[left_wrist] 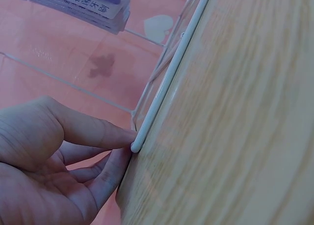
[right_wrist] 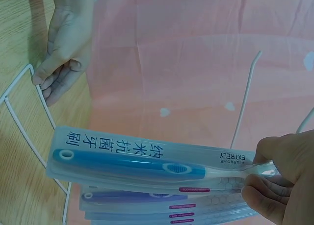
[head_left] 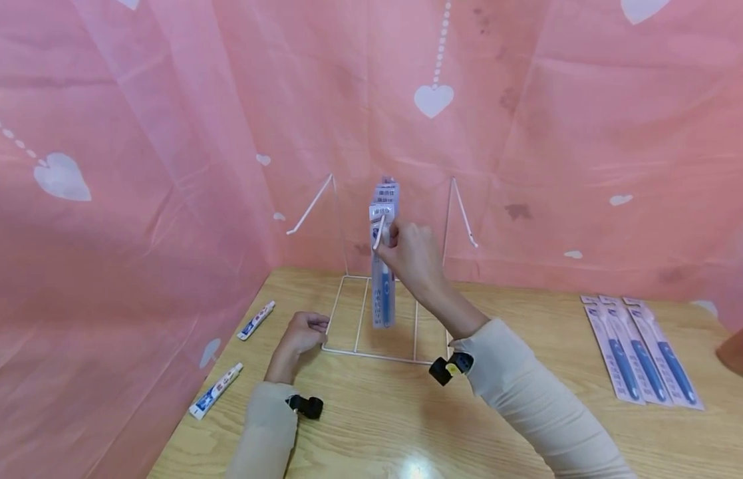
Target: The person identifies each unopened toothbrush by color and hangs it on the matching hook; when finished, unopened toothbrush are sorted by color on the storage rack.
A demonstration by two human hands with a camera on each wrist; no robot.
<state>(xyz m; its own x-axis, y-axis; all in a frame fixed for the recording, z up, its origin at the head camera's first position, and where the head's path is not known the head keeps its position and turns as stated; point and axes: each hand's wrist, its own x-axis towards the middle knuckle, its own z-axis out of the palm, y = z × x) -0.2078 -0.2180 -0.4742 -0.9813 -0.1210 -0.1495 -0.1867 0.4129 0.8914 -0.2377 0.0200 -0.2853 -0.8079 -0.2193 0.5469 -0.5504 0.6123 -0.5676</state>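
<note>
A white wire rack (head_left: 377, 355) stands on the wooden table, with one prong in the middle and one out at each side. Several packaged toothbrushes hang in a row from the middle prong. My right hand (head_left: 416, 256) pinches the upper part of the front toothbrush pack (right_wrist: 122, 163), which has a blue handle, near the prong's tip. Behind it in the right wrist view shows a pack with a purple handle (right_wrist: 122, 196). Down at the base, my left hand (head_left: 304, 331) holds the rack's front left corner between thumb and fingers (left_wrist: 105, 134).
Three toothbrush packs (head_left: 640, 352) lie side by side on the table at the right. Two toothpaste tubes (head_left: 255, 320) lie at the left. A pink cloth (head_left: 527, 133) with white hearts hangs behind the rack. A brown rounded object (head_left: 739, 352) shows at the right edge.
</note>
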